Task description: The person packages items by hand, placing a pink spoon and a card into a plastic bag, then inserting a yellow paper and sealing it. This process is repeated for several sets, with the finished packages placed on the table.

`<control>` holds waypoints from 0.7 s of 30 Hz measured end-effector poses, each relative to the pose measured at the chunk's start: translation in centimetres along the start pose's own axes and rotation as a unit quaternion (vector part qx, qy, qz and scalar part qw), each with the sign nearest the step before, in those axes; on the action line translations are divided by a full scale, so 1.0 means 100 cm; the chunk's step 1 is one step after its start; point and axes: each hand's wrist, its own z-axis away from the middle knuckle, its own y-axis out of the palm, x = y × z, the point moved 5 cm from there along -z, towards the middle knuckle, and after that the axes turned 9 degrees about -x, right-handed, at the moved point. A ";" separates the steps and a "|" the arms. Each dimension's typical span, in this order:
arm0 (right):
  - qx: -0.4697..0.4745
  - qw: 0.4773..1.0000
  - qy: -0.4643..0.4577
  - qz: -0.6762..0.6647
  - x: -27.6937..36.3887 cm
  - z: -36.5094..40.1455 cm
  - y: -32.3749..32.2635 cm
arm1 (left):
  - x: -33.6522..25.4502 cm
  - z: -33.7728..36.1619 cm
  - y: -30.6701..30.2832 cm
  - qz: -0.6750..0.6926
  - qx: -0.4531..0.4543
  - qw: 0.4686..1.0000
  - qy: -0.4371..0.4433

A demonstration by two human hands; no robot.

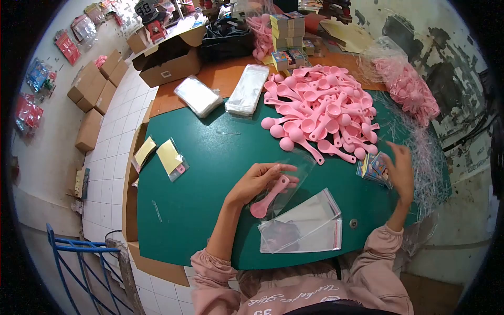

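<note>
My left hand (261, 181) pinches a clear plastic bag (300, 169) with a pink measuring spoon (269, 198) lying along it, bowl toward me. My right hand (400, 170) is over a small stack of printed cards (374, 169) at the right, fingers apart and touching or just beside the cards. Below the left hand, several flat clear bags with adhesive strips (310, 226) lie fanned on the green table top (210, 210). Beyond both hands rises a big heap of pink measuring spoons (323, 105).
Two packed bags with yellow cards (170, 160) lie at the left edge. Bundles of clear bags (247, 90) and banded card stacks (287, 39) stand at the back. A sack of pink spoons (407, 86) and shredded plastic (422, 152) line the right side. An open carton (170, 60) sits back left.
</note>
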 end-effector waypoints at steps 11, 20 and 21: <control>-0.077 0.992 0.095 0.017 -0.072 0.000 0.001 | 0.003 -0.002 -0.004 0.068 0.003 0.998 -0.018; 0.082 0.923 -0.101 -0.363 0.090 -0.008 0.012 | -0.018 -0.005 0.011 -0.077 0.048 0.996 0.003; 0.074 0.912 -0.151 -0.375 0.107 -0.007 0.018 | -0.018 -0.006 0.011 -0.081 0.040 0.996 0.000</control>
